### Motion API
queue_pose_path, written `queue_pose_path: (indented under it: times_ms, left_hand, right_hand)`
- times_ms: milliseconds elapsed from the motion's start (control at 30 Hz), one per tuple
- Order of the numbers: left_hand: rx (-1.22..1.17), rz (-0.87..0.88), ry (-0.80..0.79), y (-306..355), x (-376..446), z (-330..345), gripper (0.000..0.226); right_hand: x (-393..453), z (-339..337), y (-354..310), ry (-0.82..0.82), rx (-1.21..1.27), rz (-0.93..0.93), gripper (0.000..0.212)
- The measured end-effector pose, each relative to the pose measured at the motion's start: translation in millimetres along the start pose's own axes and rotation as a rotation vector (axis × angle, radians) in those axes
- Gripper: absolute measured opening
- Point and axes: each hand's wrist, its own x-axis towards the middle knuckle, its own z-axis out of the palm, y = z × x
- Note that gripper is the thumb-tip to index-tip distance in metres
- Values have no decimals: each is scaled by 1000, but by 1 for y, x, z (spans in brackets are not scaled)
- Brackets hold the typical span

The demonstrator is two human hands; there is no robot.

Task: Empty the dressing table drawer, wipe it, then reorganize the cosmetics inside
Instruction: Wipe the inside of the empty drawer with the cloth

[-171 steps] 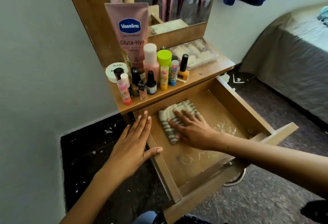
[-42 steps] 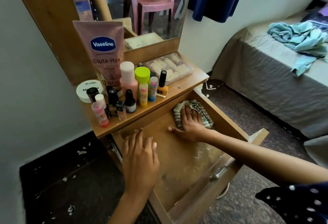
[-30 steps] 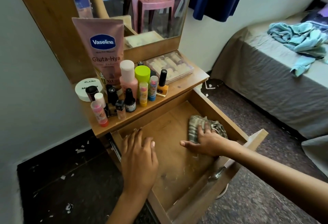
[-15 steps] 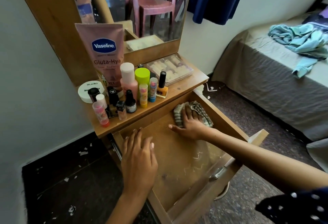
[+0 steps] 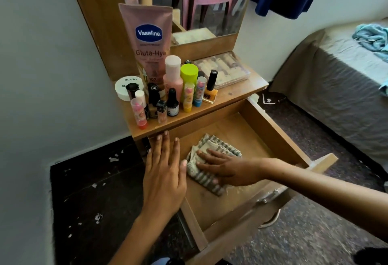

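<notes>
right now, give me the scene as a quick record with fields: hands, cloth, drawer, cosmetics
left hand: left hand lies flat with straight fingers on the drawer's left wall
right hand: right hand presses flat on the cloth
cloth: striped cloth, crumpled, on the drawer floor near the left side
drawer: drawer pulled open, holds only the cloth
cosmetics: all up on the table top; Vaseline tube leans at the back, small bottles and sticks in front, clear case to the right
stage: wiping, nothing put back yet
</notes>
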Motion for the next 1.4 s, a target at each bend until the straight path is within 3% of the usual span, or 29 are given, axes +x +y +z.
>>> queue_pose_path:
  times_ms: [133,267,433,800,1033,1400]
  left_hand:
    - [34,1,-15,1,0,0,56]
    - [68,5,-35,3,0,-3,57]
    - [87,1,-46,4,-1,-5,58]
    - [102,4,-40,6,-3,-4,58]
    - [107,2,-49,7,-2,-5,58]
    - [119,-16,-50,5,-2,-2,57]
  right_hand:
    - [-4,-10,7,199,-100,-80,52]
    - [-1,-5,-10,283,-184,-124,48]
    - [7,11,-45,257,-249,-132,55]
    - [-37,-5,17,172,-140,303,53]
    - [-7,7,-25,131,-134,116,52]
    - [14,18,-57,204,47,59,44]
